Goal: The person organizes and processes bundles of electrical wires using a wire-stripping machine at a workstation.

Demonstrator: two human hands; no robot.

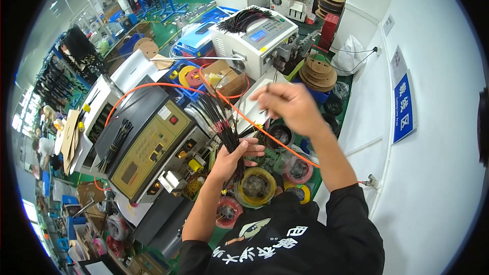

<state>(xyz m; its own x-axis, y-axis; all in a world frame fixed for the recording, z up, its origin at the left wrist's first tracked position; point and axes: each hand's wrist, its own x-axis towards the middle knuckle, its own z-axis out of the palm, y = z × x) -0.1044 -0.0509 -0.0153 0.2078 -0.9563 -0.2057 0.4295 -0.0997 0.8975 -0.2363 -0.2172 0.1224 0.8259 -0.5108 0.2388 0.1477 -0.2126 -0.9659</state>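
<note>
My left hand (pixel 235 157) grips a thick bundle of short black wires (pixel 218 118) that fans upward from my fist, with small metal ends showing below it. My right hand (pixel 287 106) is raised to the right of the bundle, fingers pinched on a single thin black wire (pixel 267 91); the hand is slightly blurred. Both hands hover above a grey wire-cutting machine with a yellow control panel (pixel 147 147) and several spools of coloured tape (pixel 257 186).
A white machine with a blue screen (pixel 254 38) stands behind, black wires piled on top. An orange cable (pixel 244 117) crosses under my hands. Cardboard reels (pixel 318 74) stack at the right by a white wall (pixel 433 122). More black wire bundles (pixel 116 142) lie on the left machine.
</note>
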